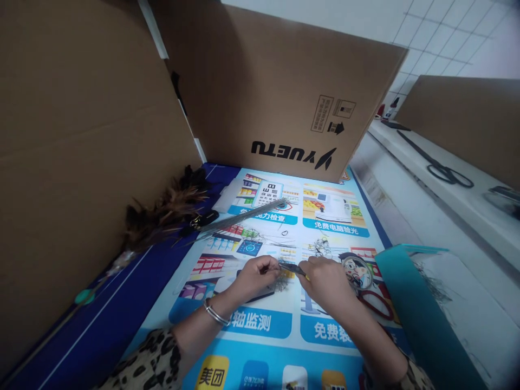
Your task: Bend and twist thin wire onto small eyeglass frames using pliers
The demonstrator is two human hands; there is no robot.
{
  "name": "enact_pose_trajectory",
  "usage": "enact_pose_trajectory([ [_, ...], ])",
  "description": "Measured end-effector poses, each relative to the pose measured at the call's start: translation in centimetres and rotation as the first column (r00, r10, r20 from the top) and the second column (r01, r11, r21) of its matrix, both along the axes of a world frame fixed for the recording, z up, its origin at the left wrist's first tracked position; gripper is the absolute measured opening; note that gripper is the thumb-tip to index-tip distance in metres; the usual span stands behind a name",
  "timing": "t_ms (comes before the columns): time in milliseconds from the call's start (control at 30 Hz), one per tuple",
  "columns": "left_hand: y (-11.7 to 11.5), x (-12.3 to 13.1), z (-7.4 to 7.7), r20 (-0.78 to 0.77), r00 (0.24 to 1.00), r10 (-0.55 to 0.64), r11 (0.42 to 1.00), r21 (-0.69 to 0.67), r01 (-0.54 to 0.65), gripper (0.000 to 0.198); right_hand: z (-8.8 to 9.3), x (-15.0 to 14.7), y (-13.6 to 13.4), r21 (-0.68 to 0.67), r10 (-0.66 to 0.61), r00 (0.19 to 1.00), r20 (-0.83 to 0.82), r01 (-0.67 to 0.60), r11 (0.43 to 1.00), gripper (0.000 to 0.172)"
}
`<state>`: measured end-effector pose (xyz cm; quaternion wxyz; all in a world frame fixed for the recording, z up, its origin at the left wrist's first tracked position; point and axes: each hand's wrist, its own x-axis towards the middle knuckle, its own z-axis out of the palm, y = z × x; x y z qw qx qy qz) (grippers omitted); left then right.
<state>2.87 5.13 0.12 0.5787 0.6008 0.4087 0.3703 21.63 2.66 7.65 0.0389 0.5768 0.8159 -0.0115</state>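
My right hand point(325, 279) is closed round the handles of small pliers point(291, 267), whose dark jaws point left. Their tip meets the fingertips of my left hand point(258, 276), which is pinched; what it holds is too small to make out. Below the pliers, a little tangle of thin wire point(281, 284) shows over the printed sheet. Beyond my hands lies a bundle of straight thin wires point(244, 216), slanting up to the right. Loose curled wire point(323, 247) sits just past my right hand.
Brown feathers point(166, 208) lie against the left cardboard wall point(73, 119). Another cardboard panel point(276, 86) stands behind. At the right are red-handled scissors point(376, 304), a teal box point(422, 314) with wire bits, and black scissors point(441, 168) on a white ledge.
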Motion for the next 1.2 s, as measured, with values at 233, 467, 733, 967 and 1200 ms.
enact_pose_trajectory([
  [233, 0.0, -0.1, 0.2, 0.132, 0.991, -0.020, 0.993, -0.116, 0.035, 0.019, -0.3, 0.7, 0.2, -0.063, -0.020, 0.999, -0.045, 0.017, 0.998, 0.023],
  [467, -0.1, -0.1, 0.3, 0.267, 0.963, -0.017, 0.987, -0.150, 0.059, 0.023, -1.1, 0.9, -0.3, -0.122, -0.118, 0.982, -0.150, 0.100, 0.987, 0.028],
  [733, -0.3, -0.1, 0.3, 0.255, 0.967, -0.025, 0.993, -0.109, 0.055, 0.023, -1.7, 0.8, -1.6, -0.155, -0.178, 0.951, -0.253, 0.141, 0.978, 0.032],
  [967, -0.5, 0.1, 0.3, 0.209, 0.978, -0.010, 0.999, -0.046, 0.020, 0.024, -2.2, 1.1, -2.3, -0.190, -0.191, 0.923, -0.334, 0.133, 0.973, 0.033],
  [1200, -0.5, 0.2, 0.5, 0.160, 0.987, -0.016, 0.999, 0.052, 0.008, 0.019, -2.5, 1.5, -2.3, -0.223, -0.177, 0.911, -0.372, 0.097, 0.970, 0.033],
])
